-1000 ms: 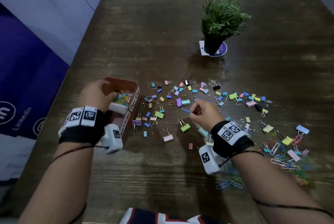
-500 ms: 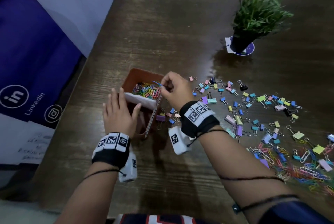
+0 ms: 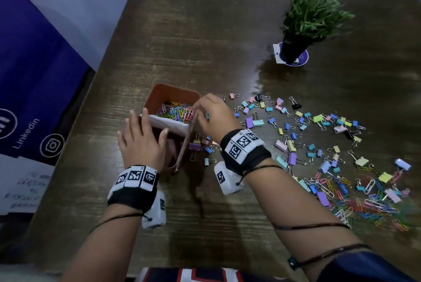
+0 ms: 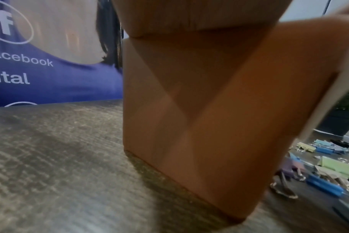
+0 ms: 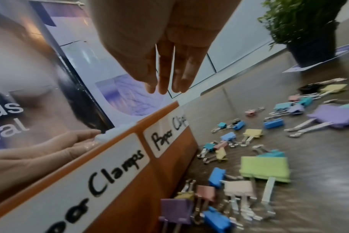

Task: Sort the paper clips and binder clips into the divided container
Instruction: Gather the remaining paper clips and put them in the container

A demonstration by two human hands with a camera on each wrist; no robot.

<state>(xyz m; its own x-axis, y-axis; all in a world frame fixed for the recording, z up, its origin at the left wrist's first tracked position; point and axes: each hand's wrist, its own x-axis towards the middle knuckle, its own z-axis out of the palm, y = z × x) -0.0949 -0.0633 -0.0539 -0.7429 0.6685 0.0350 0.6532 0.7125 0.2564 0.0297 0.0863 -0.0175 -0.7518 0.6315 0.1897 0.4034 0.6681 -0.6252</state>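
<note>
The orange divided container (image 3: 175,94) stands at the table's left. Its far compartment holds several coloured paper clips (image 3: 176,112) behind a white divider (image 3: 168,124). My left hand (image 3: 142,142) lies flat over the near compartment with straight fingers, its fingertips touching the divider. My right hand (image 3: 213,112) hovers over the container's right wall. In the right wrist view its fingers (image 5: 165,75) hang straight and hold nothing, above labels reading "Paper Clips" (image 5: 165,135) and "Clamps" (image 5: 114,170). Loose binder clips (image 3: 254,122) lie to the container's right.
A mixed pile of paper clips and binder clips (image 3: 364,204) spreads over the table's right side. A potted plant (image 3: 303,22) stands at the back right. A blue banner (image 3: 34,76) hangs beyond the table's left edge. The left wrist view shows the container's outer wall (image 4: 199,110).
My right hand carried a blue paper clip from the table to the container's far compartment and no longer pinches it. My left hand shifted from the container's edge to lie over the near compartment.
</note>
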